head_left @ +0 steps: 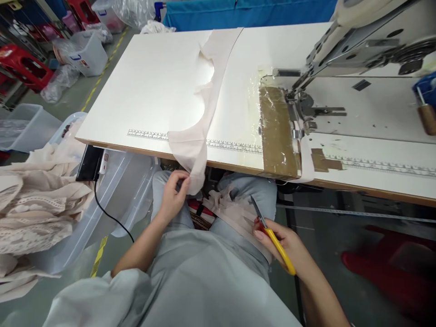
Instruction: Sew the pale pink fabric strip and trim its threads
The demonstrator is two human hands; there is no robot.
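Observation:
A pale pink fabric piece with a scalloped left edge lies across the white table and droops over its front edge. My left hand pinches the hanging end of it between thumb and fingers. Over my lap, my right hand grips scissors with yellow handles, their blades pointing away from me and apart. More thin pink fabric lies crumpled across my thighs, just left of the scissors. Another narrow pink strip hangs over the table edge below the sewing machine's needle area.
A sewing machine stands on the right of the table, beside brown tape and printed rulers. At left, a clear plastic bin holds piled beige fabric. A wooden-handled tool lies at far right; a phone-like black device hangs at the table's left corner.

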